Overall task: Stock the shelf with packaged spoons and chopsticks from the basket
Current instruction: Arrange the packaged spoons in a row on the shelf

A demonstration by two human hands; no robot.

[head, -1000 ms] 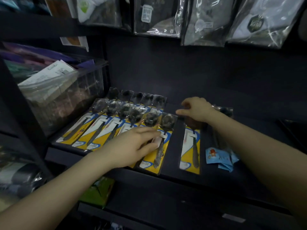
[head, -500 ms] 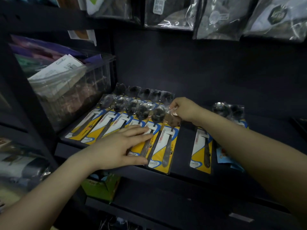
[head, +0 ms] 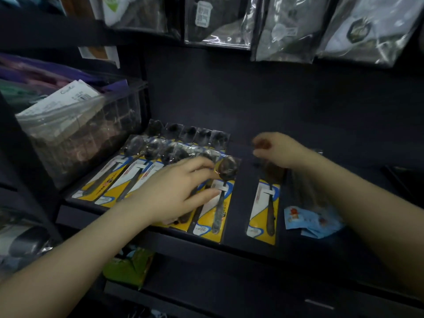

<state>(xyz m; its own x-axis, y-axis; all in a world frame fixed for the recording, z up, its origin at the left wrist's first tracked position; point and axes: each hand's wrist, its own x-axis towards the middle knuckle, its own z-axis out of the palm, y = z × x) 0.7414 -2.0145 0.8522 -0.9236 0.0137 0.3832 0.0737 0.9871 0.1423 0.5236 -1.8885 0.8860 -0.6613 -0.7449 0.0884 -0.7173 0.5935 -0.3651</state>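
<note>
Resting left hand (head: 174,191) fingers spread on spoon packs (head: 213,203); right hand (head: 277,149) loosely curled, empty; labels illegible.

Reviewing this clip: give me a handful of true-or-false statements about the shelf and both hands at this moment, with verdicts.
1. The left hand rests on the row of spoon packs. True.
2. One spoon pack lies apart from the row, with bare shelf between. True.
3. The right hand presses flat on the light blue packets. False: it is further back, and the packets lie beside the forearm.
4. The spoon cards are red and green. False: yellow, white and blue.
5. Clear bags hang above the shelf. True.
</note>
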